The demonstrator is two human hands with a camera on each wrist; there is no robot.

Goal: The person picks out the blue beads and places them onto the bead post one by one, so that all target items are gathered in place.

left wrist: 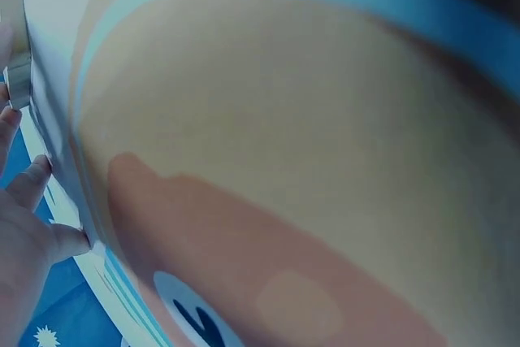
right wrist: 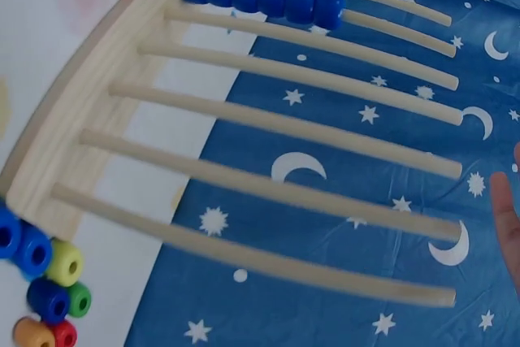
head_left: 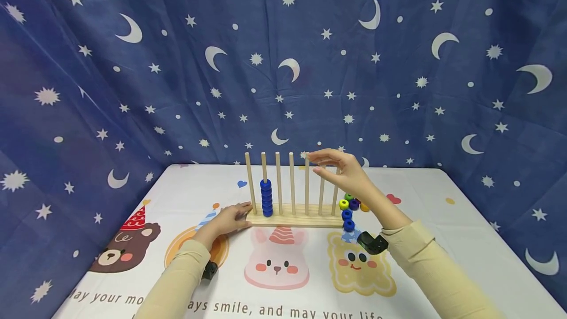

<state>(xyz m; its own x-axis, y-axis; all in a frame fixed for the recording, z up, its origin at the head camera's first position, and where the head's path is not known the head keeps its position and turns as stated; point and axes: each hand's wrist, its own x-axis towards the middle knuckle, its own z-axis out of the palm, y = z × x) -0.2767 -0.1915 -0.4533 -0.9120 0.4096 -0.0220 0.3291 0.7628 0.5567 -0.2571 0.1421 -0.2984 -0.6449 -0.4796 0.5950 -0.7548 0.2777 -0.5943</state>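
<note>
A wooden bead rack (head_left: 292,215) with several upright rods stands on the table. Stacked on its second rod from the left are several blue beads (head_left: 266,198), also seen in the right wrist view; the other rods are bare. At the left end of the base, my left hand (head_left: 226,219) rests on the table, fingers spread and some fingertips touching the wood. My right hand (head_left: 343,169) is raised by the tops of the right-hand rods, thumb and fingers apart, holding nothing. Only some fingers (right wrist: 505,217) of it enter the right wrist view.
Loose beads lie by the rack's right end: two blue beads (head_left: 348,220), a yellow bead (head_left: 344,205), a dark blue bead (right wrist: 48,300), a green bead (right wrist: 79,300), an orange bead (right wrist: 32,332) and a red bead (right wrist: 63,334). A starry blue curtain (head_left: 248,78) surrounds the table.
</note>
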